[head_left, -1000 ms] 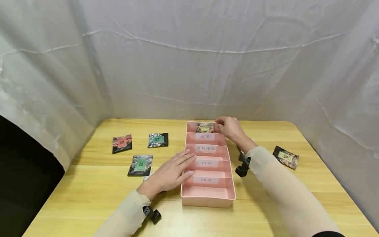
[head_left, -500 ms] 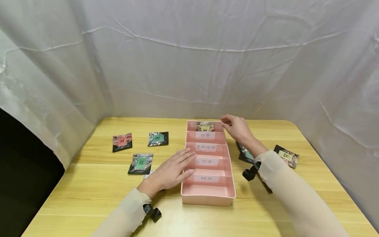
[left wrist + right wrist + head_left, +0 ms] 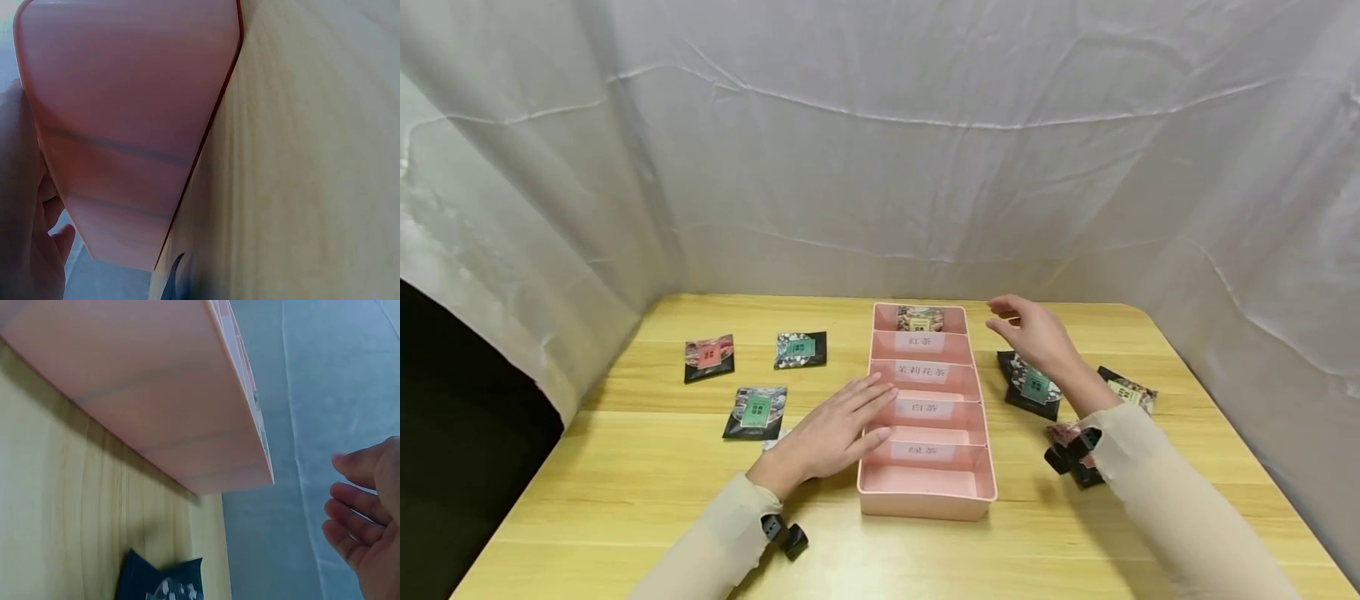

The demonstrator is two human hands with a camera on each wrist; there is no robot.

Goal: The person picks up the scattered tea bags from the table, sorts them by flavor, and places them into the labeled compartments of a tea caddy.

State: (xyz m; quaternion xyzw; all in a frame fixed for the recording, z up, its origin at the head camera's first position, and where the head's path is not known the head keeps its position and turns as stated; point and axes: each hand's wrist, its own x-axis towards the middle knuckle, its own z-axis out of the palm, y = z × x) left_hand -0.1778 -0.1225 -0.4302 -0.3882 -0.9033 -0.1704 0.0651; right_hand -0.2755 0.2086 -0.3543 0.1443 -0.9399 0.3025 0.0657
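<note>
A pink divided box [image 3: 928, 506] with labelled compartments stands in the middle of the table. In its farthest compartment leans a tea sachet [image 3: 921, 319] with a yellow label. My left hand [image 3: 831, 429] rests on the box's left rim, fingers fairly straight over the edge. Off the far right corner of the box hovers my right hand [image 3: 1033, 333], fingers loosely bent and nothing between them. The right wrist view also shows this hand [image 3: 369, 512] apart from the box wall. Below it on the table lie dark sachets with a green label [image 3: 1036, 387], partly overlapping.
Left of the box lie a red-labelled sachet [image 3: 709, 358] and green-labelled sachets [image 3: 801, 350], [image 3: 756, 413]; another is mostly hidden under my left hand. On the right are a yellow-labelled sachet [image 3: 1129, 390] and a reddish one [image 3: 1086, 475] partly behind my wrist. A pale curtain [image 3: 880, 183] encloses the table.
My right hand has drawn away from the box's far compartment to the right, leaving the yellow-labelled sachet there. The sachets under that arm show more now. My left hand has stayed put.
</note>
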